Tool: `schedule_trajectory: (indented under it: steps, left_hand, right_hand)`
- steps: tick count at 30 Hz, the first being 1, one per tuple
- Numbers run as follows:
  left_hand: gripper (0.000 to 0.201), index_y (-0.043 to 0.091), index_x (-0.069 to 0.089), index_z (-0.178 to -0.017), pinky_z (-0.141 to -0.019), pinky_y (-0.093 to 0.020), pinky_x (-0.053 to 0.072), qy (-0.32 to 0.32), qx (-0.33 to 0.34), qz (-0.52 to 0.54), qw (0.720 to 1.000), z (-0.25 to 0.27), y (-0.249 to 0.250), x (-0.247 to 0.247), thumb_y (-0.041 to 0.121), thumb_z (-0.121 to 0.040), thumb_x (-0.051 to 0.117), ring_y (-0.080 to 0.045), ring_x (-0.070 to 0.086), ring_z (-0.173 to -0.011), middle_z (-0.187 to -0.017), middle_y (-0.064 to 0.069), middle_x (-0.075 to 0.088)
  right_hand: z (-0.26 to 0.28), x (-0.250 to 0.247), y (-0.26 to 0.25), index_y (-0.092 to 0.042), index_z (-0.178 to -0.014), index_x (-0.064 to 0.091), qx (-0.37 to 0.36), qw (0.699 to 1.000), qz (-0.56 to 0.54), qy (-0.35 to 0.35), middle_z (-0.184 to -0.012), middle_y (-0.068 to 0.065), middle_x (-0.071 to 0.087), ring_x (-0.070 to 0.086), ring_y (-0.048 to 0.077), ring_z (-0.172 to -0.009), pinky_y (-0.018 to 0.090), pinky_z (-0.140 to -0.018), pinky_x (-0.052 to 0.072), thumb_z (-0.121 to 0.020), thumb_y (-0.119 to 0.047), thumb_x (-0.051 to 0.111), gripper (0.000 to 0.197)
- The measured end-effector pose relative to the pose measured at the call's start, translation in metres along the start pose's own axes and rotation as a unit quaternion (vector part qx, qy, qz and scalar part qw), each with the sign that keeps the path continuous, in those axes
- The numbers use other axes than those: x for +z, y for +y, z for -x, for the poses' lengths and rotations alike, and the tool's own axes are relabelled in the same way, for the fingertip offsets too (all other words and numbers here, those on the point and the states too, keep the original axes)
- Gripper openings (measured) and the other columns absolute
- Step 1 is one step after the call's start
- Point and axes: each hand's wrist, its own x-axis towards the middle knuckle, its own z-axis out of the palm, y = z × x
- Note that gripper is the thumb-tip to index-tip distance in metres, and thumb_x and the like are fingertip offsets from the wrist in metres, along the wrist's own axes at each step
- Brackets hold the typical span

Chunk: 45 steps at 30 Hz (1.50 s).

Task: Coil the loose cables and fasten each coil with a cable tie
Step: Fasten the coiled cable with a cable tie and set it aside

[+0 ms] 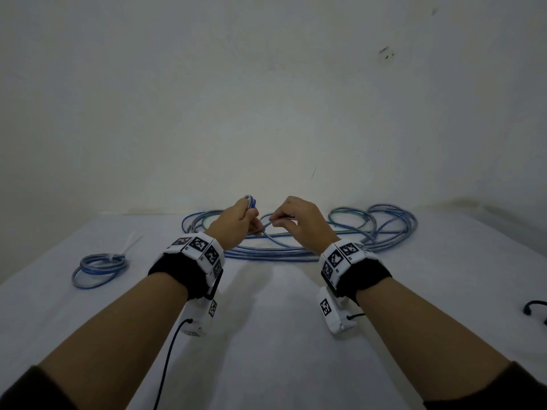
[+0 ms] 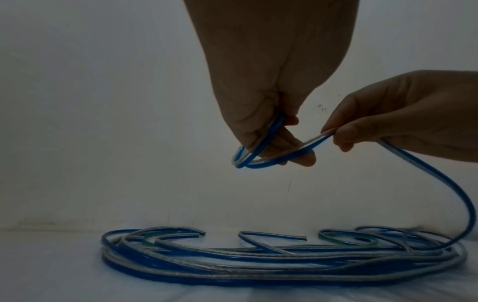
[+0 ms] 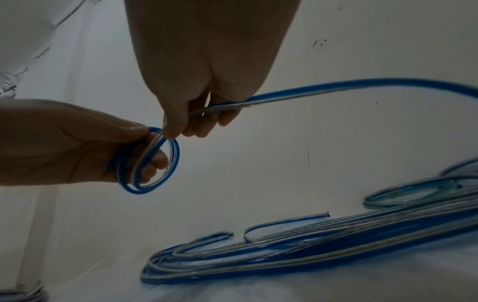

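My left hand (image 1: 239, 221) is raised above the table and grips a small coil (image 3: 152, 163) of blue-and-clear cable (image 2: 254, 151), a few turns wound round its fingers. Just to its right, my right hand (image 1: 299, 221) pinches the same cable (image 3: 284, 98) between thumb and fingers. From there the cable (image 2: 439, 183) arcs down to a heap of loose blue cables (image 1: 296, 250) lying along the back of the white table (image 1: 266, 335). Cut cable ends (image 3: 326, 214) stick up from the heap.
A finished coil (image 1: 100, 269) bound with a white tie lies at the left, with spare white cable ties (image 1: 131, 243) behind it. A black cord (image 1: 534, 309) lies at the right edge. A white wall (image 1: 266, 113) stands right behind the heap.
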Motion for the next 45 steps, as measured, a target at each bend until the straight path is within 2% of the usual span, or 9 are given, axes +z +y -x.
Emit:
schedule_trajectory:
  steps: [4,8,15,19,22,26,32,37,45]
  left_hand:
    - [0.021,0.007,0.038,-0.082,-0.060,-0.019,0.047,-0.032,-0.009,0.004,0.999,0.002,0.008,0.001,0.011,-0.101,0.030,-0.018,0.049,-0.064,-0.072,-0.006,0.047]
    - [0.028,0.015,0.042,-0.073,-0.081,-0.038,0.044,-0.048,-0.023,0.009,0.999,0.001,0.008,0.000,0.016,-0.100,0.034,-0.019,0.049,-0.080,-0.082,-0.004,0.052]
    - [0.033,0.019,0.060,-0.076,-0.063,-0.026,0.033,-0.097,-0.010,-0.044,0.994,0.007,0.005,-0.010,0.039,-0.094,0.041,-0.013,0.040,-0.060,-0.064,0.005,0.046]
    - [0.034,0.013,0.051,-0.071,-0.050,-0.021,0.027,-0.081,-0.021,0.027,0.996,0.006,0.008,-0.011,0.024,-0.100,0.036,-0.010,0.032,-0.051,-0.059,0.004,0.038]
    - [0.036,0.011,0.045,-0.070,-0.043,-0.015,0.022,-0.059,-0.034,0.101,0.993,0.006,0.012,-0.016,0.020,-0.102,0.031,-0.004,0.026,-0.042,-0.051,0.008,0.034]
    - [0.038,0.013,0.040,-0.068,-0.043,-0.015,0.020,-0.053,-0.050,0.155,0.985,0.009,0.017,-0.024,0.022,-0.103,0.026,-0.003,0.023,-0.039,-0.043,0.012,0.031]
    - [0.038,0.015,0.041,-0.068,-0.045,-0.020,0.018,-0.034,-0.075,0.222,0.972,0.009,0.018,-0.029,0.026,-0.102,0.027,-0.005,0.021,-0.040,-0.045,0.011,0.030]
    - [0.036,0.012,0.047,-0.070,-0.047,-0.020,0.024,-0.041,-0.077,0.208,0.974,0.011,0.015,-0.030,0.019,-0.100,0.029,-0.007,0.024,-0.042,-0.047,0.010,0.033]
    - [0.033,0.013,0.041,-0.073,-0.047,-0.018,0.035,-0.140,-0.101,0.288,0.942,0.018,0.025,-0.029,0.021,-0.101,0.025,-0.009,0.037,-0.042,-0.051,0.005,0.041]
  right_hand:
    - [0.003,0.000,0.003,-0.027,-0.080,0.073,-0.006,0.992,0.121,0.030,-0.075,-0.009,0.069,0.057,0.020,-0.079,0.040,-0.078,0.035,-0.082,-0.040,0.057,0.020]
    - [0.006,0.003,0.004,-0.026,-0.083,0.070,0.022,0.984,0.169,0.056,-0.079,-0.007,0.066,0.054,0.020,-0.080,0.035,-0.078,0.027,-0.087,-0.050,0.040,0.039]
    - [0.002,0.000,0.000,-0.013,-0.092,0.056,0.070,0.993,0.095,-0.010,-0.068,-0.016,0.041,0.042,0.017,-0.078,0.034,-0.083,0.028,-0.094,-0.036,0.046,0.026]
    - [0.005,-0.002,0.000,-0.010,-0.090,0.056,0.041,0.997,0.064,-0.003,-0.075,-0.005,0.049,0.041,0.018,-0.074,0.032,-0.073,0.031,-0.094,-0.042,0.035,0.038]
    - [0.012,-0.003,0.009,-0.011,-0.094,0.053,0.045,0.997,0.057,0.003,-0.081,-0.004,0.051,0.043,0.017,-0.076,0.030,-0.075,0.036,-0.090,-0.032,0.053,0.022]
    - [0.019,-0.006,0.018,-0.005,-0.090,0.053,0.082,0.995,0.049,0.040,-0.079,-0.001,0.054,0.050,0.024,-0.073,0.043,-0.070,0.044,-0.089,-0.014,0.055,0.009]
    - [0.023,-0.004,0.026,-0.007,-0.087,0.068,0.119,0.963,0.229,0.079,-0.084,0.012,0.063,0.054,0.034,-0.075,0.041,-0.062,0.047,-0.086,-0.021,0.055,0.019]
    - [0.025,-0.007,0.023,-0.008,-0.122,0.056,0.212,0.959,0.185,0.022,-0.105,0.017,0.052,0.055,0.035,-0.081,0.034,-0.064,0.041,-0.099,-0.016,0.039,0.030]
    - [0.011,-0.015,0.015,-0.006,-0.128,0.044,0.278,0.955,0.059,0.080,-0.113,0.016,0.059,0.057,0.023,-0.109,0.028,-0.078,0.042,-0.092,0.006,0.037,0.039]
